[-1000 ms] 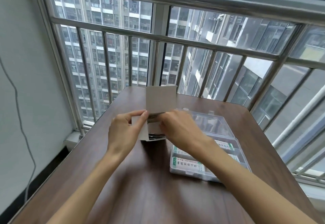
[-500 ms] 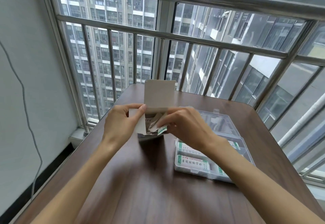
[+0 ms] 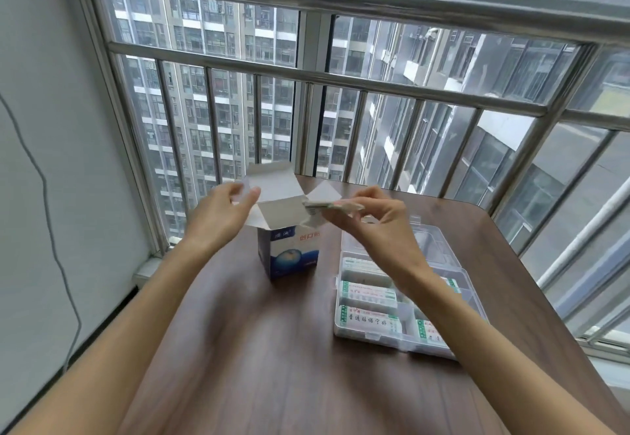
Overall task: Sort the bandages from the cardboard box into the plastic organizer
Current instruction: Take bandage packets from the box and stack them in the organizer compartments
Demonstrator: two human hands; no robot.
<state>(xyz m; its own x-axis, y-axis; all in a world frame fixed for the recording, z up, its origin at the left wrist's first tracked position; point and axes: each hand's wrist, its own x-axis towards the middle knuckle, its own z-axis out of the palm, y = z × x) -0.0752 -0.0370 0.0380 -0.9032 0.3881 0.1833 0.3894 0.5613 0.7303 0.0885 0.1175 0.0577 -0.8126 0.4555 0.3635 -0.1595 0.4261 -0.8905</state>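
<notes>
Head view: the cardboard box (image 3: 292, 253) stands upright on the table (image 3: 259, 359), its top flaps spread. The left hand (image 3: 218, 216) pinches the flap at the box's 10 o'clock, holding it back. The right hand (image 3: 378, 226) has its grip clamped on a thin stack of bandages (image 3: 329, 207), just clear of the opening at the box's 2 o'clock; how many is too blurred to tell. The plastic organizer (image 3: 439, 253) lies lid-open at the box's 4 o'clock, several compartments already holding bandage packs. The step in hand seems to be extraction. Next, the stack likely needs carrying down toward 5 o'clock into a compartment with room.
</notes>
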